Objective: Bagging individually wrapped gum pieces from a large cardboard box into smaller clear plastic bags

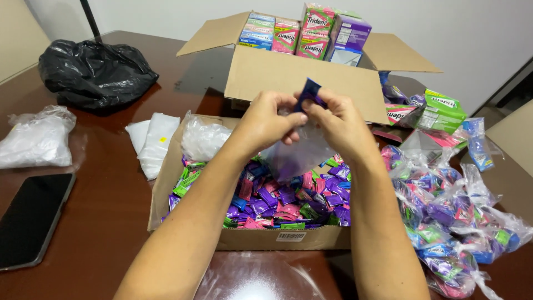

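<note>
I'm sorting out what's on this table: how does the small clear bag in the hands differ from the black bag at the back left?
The small clear bag is see-through and hangs pinched between the left hand and right hand; the black bag is opaque and lies untouched on the table. The clear bag looks slim and nearly empty; the black bag is bulky and crumpled. Both are thin plastic.

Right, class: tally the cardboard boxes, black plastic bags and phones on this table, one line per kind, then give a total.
Cardboard boxes: 2, tall box and shallow box
Black plastic bag: 1
Phone: 1
Total: 4
</note>
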